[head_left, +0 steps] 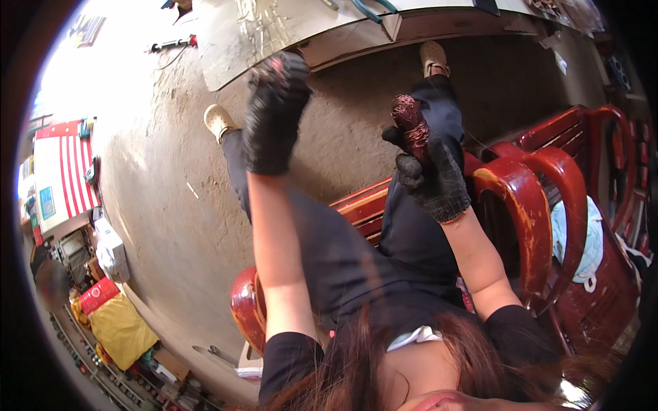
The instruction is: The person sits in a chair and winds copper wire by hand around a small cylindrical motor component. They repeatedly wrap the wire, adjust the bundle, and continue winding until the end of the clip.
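Note:
My right hand [435,175], in a dark knitted glove, is closed around a thick bundle of reddish-brown fine wire [411,123]. The bundle's rounded end sticks up past my fingers, with loose thin strands on its surface. My left hand [277,113], gloved in black, is raised over the floor near the worktable corner, apart from the bundle. Its fingers are curled and blurred by motion. Reddish bits show at the fingers, but what they hold is unclear.
A pale worktable [439,17] stands ahead, with blue-handled pliers [373,9] on it. I sit on a red wooden seat [367,209] with a curved armrest [514,198] at right. A light-blue cloth [582,240] lies beyond it. A yellow cloth [122,329] lies among cluttered goods at left.

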Available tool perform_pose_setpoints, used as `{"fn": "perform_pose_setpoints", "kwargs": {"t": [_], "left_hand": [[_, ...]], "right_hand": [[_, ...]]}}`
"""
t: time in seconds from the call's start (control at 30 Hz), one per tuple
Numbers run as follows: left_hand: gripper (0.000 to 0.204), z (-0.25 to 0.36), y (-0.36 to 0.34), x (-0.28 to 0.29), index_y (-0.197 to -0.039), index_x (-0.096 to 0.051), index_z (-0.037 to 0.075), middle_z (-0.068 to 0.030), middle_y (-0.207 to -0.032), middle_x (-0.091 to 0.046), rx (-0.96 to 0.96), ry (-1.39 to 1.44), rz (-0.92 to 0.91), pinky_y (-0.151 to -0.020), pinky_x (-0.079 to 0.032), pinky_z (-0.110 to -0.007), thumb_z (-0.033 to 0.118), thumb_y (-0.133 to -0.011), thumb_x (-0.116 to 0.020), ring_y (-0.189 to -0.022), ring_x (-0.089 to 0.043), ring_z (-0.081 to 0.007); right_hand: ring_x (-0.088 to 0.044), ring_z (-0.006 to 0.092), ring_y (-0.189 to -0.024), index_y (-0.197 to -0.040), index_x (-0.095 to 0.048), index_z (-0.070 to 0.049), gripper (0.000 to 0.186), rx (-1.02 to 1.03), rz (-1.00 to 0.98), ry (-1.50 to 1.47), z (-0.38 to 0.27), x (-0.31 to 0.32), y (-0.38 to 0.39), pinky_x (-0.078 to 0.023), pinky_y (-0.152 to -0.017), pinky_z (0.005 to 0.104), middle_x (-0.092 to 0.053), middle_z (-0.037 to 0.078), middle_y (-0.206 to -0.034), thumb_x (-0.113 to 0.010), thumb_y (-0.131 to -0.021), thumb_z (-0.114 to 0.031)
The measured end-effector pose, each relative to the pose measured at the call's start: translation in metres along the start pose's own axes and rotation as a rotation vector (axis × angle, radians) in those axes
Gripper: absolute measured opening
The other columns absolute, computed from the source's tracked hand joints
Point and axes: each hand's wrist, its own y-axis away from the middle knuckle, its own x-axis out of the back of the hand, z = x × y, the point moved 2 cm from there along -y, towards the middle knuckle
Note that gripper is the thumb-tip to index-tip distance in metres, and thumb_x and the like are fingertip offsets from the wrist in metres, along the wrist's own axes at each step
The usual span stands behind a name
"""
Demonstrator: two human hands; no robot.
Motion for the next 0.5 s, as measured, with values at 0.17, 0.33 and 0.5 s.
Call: {"fn": "perform_pose_setpoints", "kwargs": {"t": [0.17,0.33,0.5], "left_hand": [[0.037,-0.056,0.08,-0.049,-0.121,-0.049,0.007,-0.0046,-0.104,-0.056,-0.01,-0.034,0.226,-0.085,-0.05,-0.033,0.024,-0.091,-0.062,-0.091,-0.058,-0.0169],[0.063,-0.069,0.108,-0.064,-0.129,-0.044,0.004,-0.0125,-0.121,-0.055,-0.124,-0.224,0.144,-0.094,-0.051,-0.042,0.014,-0.075,-0.074,-0.108,-0.059,-0.0265],[0.078,-0.069,0.128,-0.073,-0.136,-0.035,0.004,-0.0142,-0.129,-0.05,-0.202,-0.338,0.182,-0.098,-0.049,-0.042,0.012,-0.071,-0.077,-0.115,-0.055,-0.0284]], "right_hand": [[-0.061,0.0132,-0.083,-0.136,-0.041,-0.004,0.055,0.038,0.06,0.16,0.005,-0.024,0.016,-0.053,-0.064,0.0217,-0.059,0.013,-0.12,-0.058,-0.094,-0.035],[-0.066,0.0188,-0.092,-0.126,-0.046,-0.004,0.045,0.315,0.143,0.525,0.009,-0.059,0.032,-0.058,-0.063,0.0267,-0.063,0.014,-0.11,-0.06,-0.093,-0.029],[-0.064,0.021,-0.096,-0.128,-0.044,-0.002,0.045,0.521,0.081,0.818,0.02,-0.09,0.042,-0.057,-0.065,0.026,-0.061,0.016,-0.114,-0.061,-0.092,-0.024]]}}
